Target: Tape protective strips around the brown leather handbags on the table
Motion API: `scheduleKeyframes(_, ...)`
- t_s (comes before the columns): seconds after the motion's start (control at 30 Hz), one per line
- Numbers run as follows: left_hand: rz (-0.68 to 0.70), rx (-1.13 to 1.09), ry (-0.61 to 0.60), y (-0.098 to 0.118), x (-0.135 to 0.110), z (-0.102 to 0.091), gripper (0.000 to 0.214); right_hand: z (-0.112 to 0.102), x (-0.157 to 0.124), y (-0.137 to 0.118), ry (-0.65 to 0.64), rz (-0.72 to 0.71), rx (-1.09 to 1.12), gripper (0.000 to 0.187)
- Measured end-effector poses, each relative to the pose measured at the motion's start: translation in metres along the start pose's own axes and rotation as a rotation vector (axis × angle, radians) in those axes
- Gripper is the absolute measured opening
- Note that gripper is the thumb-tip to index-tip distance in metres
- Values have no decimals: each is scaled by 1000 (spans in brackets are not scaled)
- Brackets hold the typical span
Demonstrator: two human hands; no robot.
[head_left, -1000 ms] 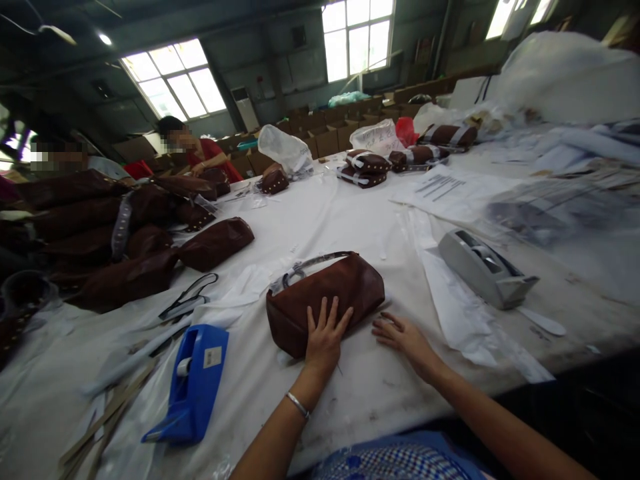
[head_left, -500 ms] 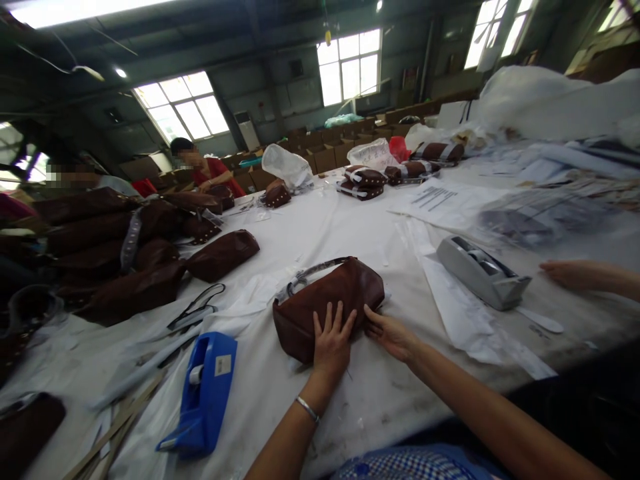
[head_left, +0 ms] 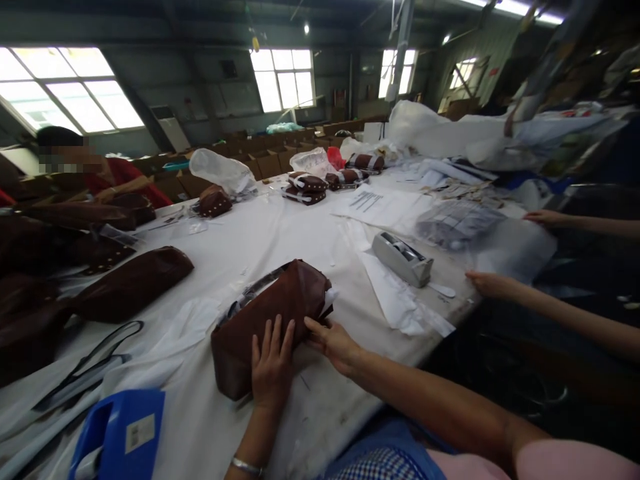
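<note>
A brown leather handbag (head_left: 280, 300) lies on its side in front of me. Its strap, wrapped in clear plastic, runs along the far edge. White material pokes out at the right end. My left hand (head_left: 273, 373) rests flat on the near face of the bag with fingers spread, a silver bracelet on the wrist. At the bag's lower right corner, my right hand (head_left: 335, 343) pinches the edge between thumb and fingers; its lower fingertips are partly hidden.
A blue tape dispenser (head_left: 120, 433) stands near left, a grey tape dispenser (head_left: 403, 259) to the right. Brown bags (head_left: 133, 283) pile up at left. At right, another person's hands (head_left: 493, 285) hold a clear plastic bag (head_left: 520, 250). Someone in red (head_left: 120, 180) works across the table.
My view has swung to the right, so the table's things appear further left. The right end of the handbag now shows white material. Beside me, the other person's hands have pulled the plastic bag towards the table edge.
</note>
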State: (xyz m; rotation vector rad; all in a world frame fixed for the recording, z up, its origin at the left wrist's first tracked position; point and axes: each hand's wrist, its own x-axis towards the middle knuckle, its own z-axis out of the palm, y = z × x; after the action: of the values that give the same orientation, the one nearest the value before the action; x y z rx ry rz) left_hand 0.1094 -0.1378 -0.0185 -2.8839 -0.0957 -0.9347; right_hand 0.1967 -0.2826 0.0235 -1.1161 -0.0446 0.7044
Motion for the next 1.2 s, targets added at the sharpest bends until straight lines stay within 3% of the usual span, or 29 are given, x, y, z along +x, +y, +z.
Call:
scheduleKeyframes(0.1, 6, -57, 23, -11, -1, -6, 74, -24, -9, -19, -171, 23, -210, 32)
scheduleKeyframes(0.17, -11, -102, 22, -18, 0, -10, 77, -63, -13, -42, -154, -88, -460, 23)
scheduleKeyframes(0.23, -23, -138, 13, -23, 1, -14, 80, -114, -14, -68, 42, -421, -947, 23)
scheduleKeyframes(0.27, -24, -153, 5, -25, 2, -16, 81, -142, -13, -80, 146, -496, -1049, 26)
scheduleKeyframes(0.33, -22, -171, -4, -26, 3, -17, 82, -192, -11, -97, 300, -553, -1220, 35)
scheduleKeyframes(0.4, -21, -169, -1, -26, 4, -17, 82, -229, -7, -103, 398, -548, -1403, 40)
scheduleKeyframes(0.5, -23, -152, 13, -24, 6, -15, 81, -256, -1, -97, 438, -527, -1506, 32)
scheduleKeyframes(0.6, -32, -141, 7, -22, 8, -14, 81, -261, 4, -93, 448, -537, -1525, 21)
scheduleKeyframes(0.73, -47, -142, 5, -22, 11, -15, 81, -255, 6, -107, 437, -599, -1500, 23)
scheduleKeyframes(0.9, -54, -135, 17, -23, 13, -14, 79, -214, -12, -113, 326, -700, -1463, 27)
scheduleKeyframes(0.97, -51, -136, 24, -23, 13, -14, 79, -190, -29, -106, 178, -691, -1447, 25)
scheduleKeyframes(1.1, -58, -139, 16, -23, 14, -16, 81, -155, -52, -92, -378, -411, -1247, 26)
scheduleKeyframes(1.13, -60, -139, 12, -23, 14, -16, 81, -151, -50, -89, -396, -383, -1204, 29)
scheduleKeyframes(1.2, -71, -142, 9, -24, 15, -17, 81, -150, -34, -83, -187, -458, -1218, 35)
